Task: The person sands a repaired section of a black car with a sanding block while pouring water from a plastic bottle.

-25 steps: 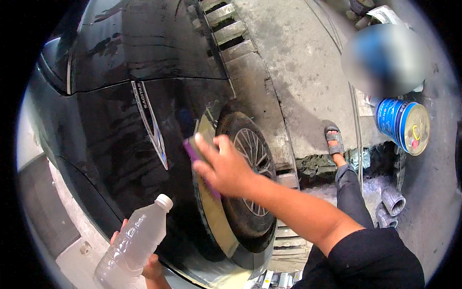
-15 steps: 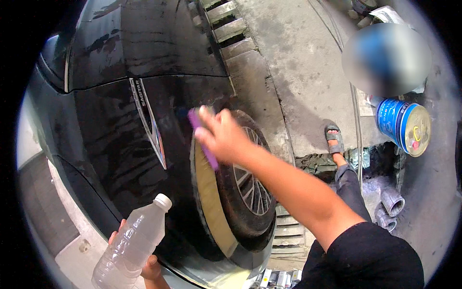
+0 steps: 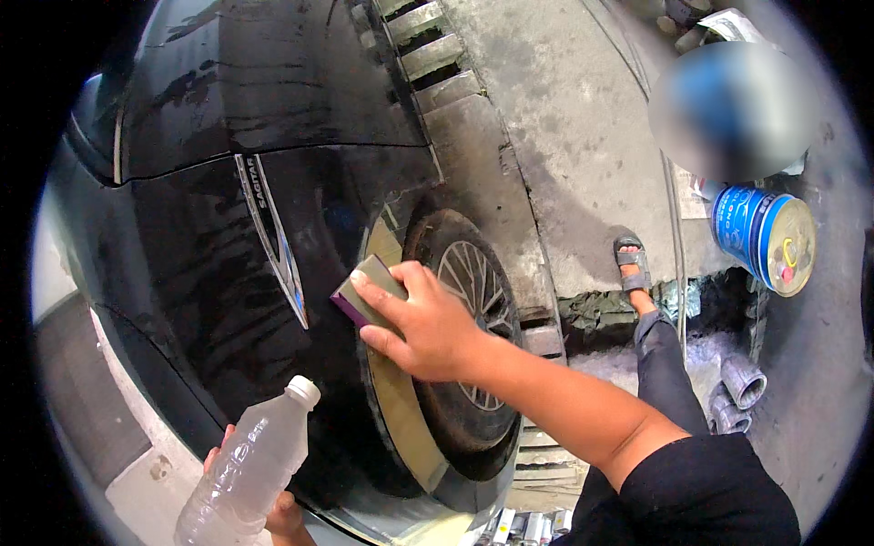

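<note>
My right hand (image 3: 423, 323) grips a sanding block (image 3: 371, 284), greyish-green on top with a purple underside. The block lies against the black car fender (image 3: 264, 346), just at the edge of the wheel arch. Tan masking tape (image 3: 398, 409) runs along that arch beside the wheel (image 3: 472, 309). In my left hand (image 3: 284, 514), at the lower left, is a clear plastic bottle (image 3: 250, 464) with a white cap, tilted up to the right. Its fingers wrap round the bottle from behind, so part of them is hidden.
A blue bucket (image 3: 751, 232) with a pale lid lies at the right. Grey metal pipe pieces (image 3: 742, 382) sit below it. Slotted drain covers (image 3: 432, 45) run beside the car, with cables (image 3: 678, 237) along the concrete. Several small cans (image 3: 528, 526) stand at the bottom. My sandalled foot (image 3: 630, 259) is on the floor.
My right hand has brought the sanding block down along the wheel arch, toward me, and turned it so its top shows. The left hand and bottle have barely moved.
</note>
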The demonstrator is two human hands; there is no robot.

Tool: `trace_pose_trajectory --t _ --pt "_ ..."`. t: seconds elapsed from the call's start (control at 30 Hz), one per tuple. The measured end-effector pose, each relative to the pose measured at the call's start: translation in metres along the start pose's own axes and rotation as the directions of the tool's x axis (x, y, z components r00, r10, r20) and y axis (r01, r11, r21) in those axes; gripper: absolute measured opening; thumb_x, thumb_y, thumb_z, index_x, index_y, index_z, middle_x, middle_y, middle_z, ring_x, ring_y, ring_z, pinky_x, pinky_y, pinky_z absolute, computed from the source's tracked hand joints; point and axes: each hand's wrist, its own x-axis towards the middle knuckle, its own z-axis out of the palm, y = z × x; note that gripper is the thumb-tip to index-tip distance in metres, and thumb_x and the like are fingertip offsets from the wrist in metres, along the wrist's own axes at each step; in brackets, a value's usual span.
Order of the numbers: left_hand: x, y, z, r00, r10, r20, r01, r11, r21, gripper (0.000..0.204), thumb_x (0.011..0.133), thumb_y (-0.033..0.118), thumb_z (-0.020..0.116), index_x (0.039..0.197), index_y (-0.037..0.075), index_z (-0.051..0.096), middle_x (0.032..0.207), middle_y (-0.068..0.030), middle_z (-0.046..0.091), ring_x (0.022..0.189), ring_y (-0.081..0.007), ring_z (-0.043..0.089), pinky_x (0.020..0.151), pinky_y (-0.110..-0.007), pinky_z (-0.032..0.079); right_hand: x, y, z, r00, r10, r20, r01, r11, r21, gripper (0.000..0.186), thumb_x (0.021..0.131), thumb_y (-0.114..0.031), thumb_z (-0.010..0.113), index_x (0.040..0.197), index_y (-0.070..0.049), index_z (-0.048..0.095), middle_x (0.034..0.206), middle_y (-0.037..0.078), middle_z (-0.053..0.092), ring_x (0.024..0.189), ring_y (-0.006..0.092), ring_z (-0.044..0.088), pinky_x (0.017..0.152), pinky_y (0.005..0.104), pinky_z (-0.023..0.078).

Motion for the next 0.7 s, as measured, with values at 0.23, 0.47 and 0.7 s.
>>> trace_pose_trajectory --t 0.23,0.47,0.7 --pt "0.005 -0.001 0.003 1.000 0.017 0.020 -0.017 1.000 -0.003 0.110 0.075 0.067 0.073 0.149 0.003 0.023 0.143 -0.0287 0.042 0.132 -0.0404 0.046 0.111 -0.054 0.038 0.050 0.054 -0.001 0.981 0.190 0.031 -0.191 0.981 0.040 0.061 0.090 -0.040 0.062 0.144 -0.015 0.046 0.116 0.026 0.051 0.106 0.0425 0.054 0.088 0.0480 0.049" --pt "0.006 0.006 0.000 1.000 0.006 0.016 -0.011 0.936 0.351 0.107 0.072 0.075 0.068 0.141 0.003 0.031 0.133 -0.0232 0.050 0.122 -0.0336 0.054 0.105 -0.048 0.046 0.050 0.055 -0.005 0.982 0.187 0.011 -0.187 0.981 0.047 0.059 0.090 -0.040 0.061 0.142 -0.016 0.048 0.118 0.027 0.049 0.108 0.0437 0.054 0.091 0.0494 0.048" --pt "0.002 0.022 -0.007 0.997 -0.063 0.043 0.041 0.917 0.398 0.102 0.073 0.075 0.067 0.138 0.003 0.035 0.128 -0.0196 0.054 0.118 -0.0304 0.057 0.102 -0.044 0.049 0.000 0.005 -0.002 0.999 -0.041 0.011 0.041 0.999 0.012 0.061 0.090 -0.040 0.063 0.143 -0.016 0.046 0.116 0.027 0.049 0.105 0.0441 0.055 0.089 0.0491 0.049"
